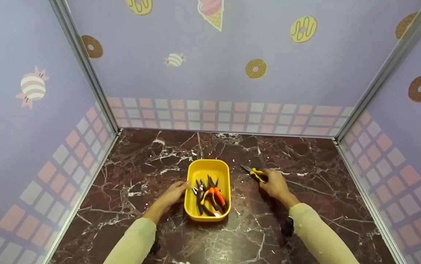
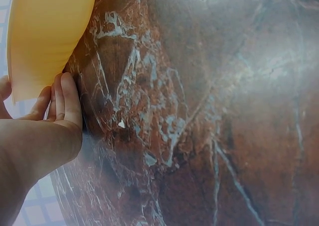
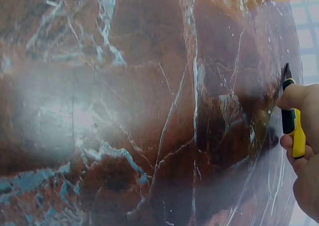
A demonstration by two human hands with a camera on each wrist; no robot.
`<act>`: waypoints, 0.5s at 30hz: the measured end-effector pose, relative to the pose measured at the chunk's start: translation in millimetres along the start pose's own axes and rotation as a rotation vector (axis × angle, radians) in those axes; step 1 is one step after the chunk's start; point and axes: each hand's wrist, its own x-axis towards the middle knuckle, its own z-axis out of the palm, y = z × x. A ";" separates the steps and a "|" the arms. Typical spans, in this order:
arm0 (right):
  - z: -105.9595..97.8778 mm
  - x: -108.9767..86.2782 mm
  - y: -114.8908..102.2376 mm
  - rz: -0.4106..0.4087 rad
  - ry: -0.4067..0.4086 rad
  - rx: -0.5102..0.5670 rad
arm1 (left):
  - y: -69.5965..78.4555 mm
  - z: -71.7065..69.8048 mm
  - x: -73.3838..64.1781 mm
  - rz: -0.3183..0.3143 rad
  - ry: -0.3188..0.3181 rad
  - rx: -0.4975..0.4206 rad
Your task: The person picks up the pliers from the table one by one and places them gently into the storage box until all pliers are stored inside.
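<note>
My left hand (image 1: 173,192) is at the left side of a yellow plastic bin (image 1: 208,164), its thumb at the rim and its fingers against the outer wall. The left wrist view shows the bin's wall (image 2: 50,32) between thumb and fingers of the left hand (image 2: 42,131). Inside the bin lie several pliers; one has orange and black handles (image 1: 220,198). Right of the bin, my right hand (image 1: 276,184) grips long-nose pliers (image 1: 255,173) by their yellow and black handles. Their dark jaws point left and away, close over the table.
The dark red marbled tabletop (image 1: 140,172) extends around the bin. Purple printed panels enclose it at the back (image 1: 210,84), left (image 1: 4,139) and right (image 1: 408,128), with metal posts at the corners.
</note>
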 end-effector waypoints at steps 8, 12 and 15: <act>-6.6 5.0 -20.0 -0.019 -0.012 0.072 | -0.2 0.9 0.7 -0.005 0.022 0.009; -11.8 8.7 -27.7 -0.008 -0.006 0.103 | -0.1 1.5 0.4 0.009 0.019 0.013; -15.0 11.0 -32.5 -0.016 0.013 0.126 | -0.3 1.9 1.1 0.010 0.027 0.010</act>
